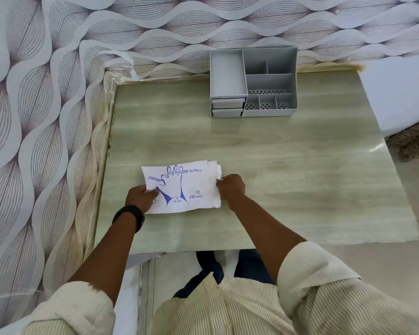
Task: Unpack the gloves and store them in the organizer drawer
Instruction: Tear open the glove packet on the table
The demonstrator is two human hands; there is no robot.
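A flat white pack of disposable gloves (186,184), printed with a blue hand outline and lettering, lies on the pale wood table (288,170) near its front edge. My left hand (140,197) grips the pack's left end, thumb on top. My right hand (230,188) pinches the pack's right edge, where thin white layers stick out. The grey organizer (253,82) stands at the back of the table, with open compartments on top and two shut drawers (227,108) at its lower left.
Patterned wallpaper covers the wall behind and to the left of the table. A white block (402,93) and a woven brown item (416,141) sit off the table's right side. A black band circles my left wrist.
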